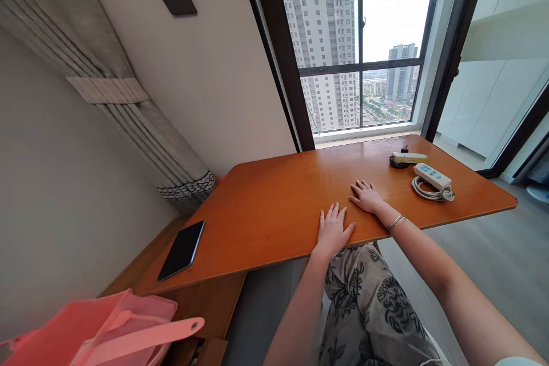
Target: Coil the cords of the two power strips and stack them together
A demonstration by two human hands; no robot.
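Observation:
My left hand (332, 230) lies flat on the orange wooden table (274, 206), fingers stretched out, close to its near edge. My right hand (366, 196) rests flat just beyond it and to the right, fingers spread, with a thin bracelet on the wrist. Neither hand holds anything. A white power strip (432, 175) with its coiled cable lies to the right of my right hand. Behind it sits a second, cream-coloured power strip (408, 158) on a black cable.
A black phone (182, 249) lies at the table's left end. A pink bag (98, 331) sits at lower left beside a lower wooden shelf. A grey curtain hangs at left. A large window stands behind the table. My patterned trousers show below.

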